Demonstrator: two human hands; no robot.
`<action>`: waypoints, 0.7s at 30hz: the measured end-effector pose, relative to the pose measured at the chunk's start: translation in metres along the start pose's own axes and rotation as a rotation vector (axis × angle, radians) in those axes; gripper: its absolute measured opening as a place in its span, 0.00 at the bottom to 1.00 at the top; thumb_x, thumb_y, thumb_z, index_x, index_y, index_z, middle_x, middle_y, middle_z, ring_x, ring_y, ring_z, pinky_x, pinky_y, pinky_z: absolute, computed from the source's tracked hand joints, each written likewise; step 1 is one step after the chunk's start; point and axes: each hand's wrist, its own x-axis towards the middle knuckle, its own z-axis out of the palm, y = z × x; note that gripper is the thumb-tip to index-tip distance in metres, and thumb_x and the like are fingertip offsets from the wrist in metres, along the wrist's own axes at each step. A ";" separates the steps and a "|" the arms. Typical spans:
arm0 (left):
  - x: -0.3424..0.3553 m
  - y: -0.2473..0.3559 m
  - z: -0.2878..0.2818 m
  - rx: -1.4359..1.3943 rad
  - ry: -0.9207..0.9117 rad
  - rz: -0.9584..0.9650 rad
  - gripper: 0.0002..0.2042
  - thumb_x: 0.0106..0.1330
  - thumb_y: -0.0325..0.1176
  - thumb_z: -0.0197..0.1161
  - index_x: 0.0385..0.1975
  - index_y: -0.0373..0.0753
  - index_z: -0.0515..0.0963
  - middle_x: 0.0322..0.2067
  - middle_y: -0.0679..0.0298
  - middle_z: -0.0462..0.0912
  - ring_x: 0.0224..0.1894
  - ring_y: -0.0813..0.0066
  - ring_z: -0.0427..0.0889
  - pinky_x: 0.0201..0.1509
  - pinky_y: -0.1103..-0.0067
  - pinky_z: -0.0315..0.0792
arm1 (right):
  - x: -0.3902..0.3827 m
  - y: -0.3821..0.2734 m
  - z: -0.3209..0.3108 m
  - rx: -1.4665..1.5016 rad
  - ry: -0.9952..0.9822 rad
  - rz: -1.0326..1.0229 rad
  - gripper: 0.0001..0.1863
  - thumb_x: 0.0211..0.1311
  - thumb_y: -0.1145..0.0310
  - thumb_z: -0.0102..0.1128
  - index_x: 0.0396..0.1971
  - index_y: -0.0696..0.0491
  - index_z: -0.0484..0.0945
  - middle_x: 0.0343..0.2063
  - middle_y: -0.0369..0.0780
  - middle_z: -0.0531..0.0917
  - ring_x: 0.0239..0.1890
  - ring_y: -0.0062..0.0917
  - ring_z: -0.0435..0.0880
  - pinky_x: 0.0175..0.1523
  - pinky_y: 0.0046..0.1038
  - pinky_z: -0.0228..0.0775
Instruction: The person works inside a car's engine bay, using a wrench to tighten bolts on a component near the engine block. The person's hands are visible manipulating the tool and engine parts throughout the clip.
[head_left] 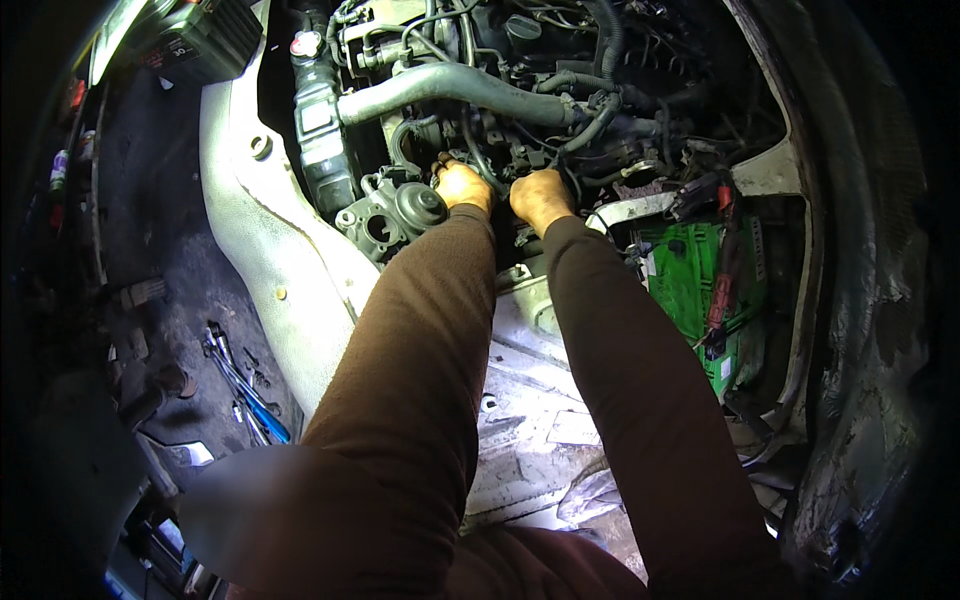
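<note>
Both my arms, in brown sleeves, reach forward into a vehicle's engine bay. My left hand [463,187] is down among hoses and metal parts, its fingers curled and their tips dark. Whatever those fingers grip is hidden. Just to the right, my right hand [541,198] is closed like a fist, knuckles up, its fingertips out of sight below. A round-capped metal valve housing [418,206] with an open bore sits left of my left hand. Beyond both hands, a thick silver pipe [470,88] crosses the engine.
A green battery [690,275] with a red cable clamp [721,290] stands at the right. The radiator [322,140] and a pale body panel [275,270] border the left. Wrenches [245,385] lie on the floor at left, and a dark battery [200,45] stands at far left.
</note>
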 end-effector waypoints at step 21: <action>0.005 0.003 0.011 0.030 0.031 -0.010 0.42 0.59 0.37 0.62 0.71 0.37 0.46 0.71 0.54 0.53 0.69 0.63 0.64 0.67 0.67 0.65 | -0.011 -0.001 -0.011 -0.579 -0.405 -0.417 0.15 0.63 0.69 0.47 0.32 0.61 0.83 0.31 0.47 0.85 0.28 0.32 0.83 0.36 0.33 0.73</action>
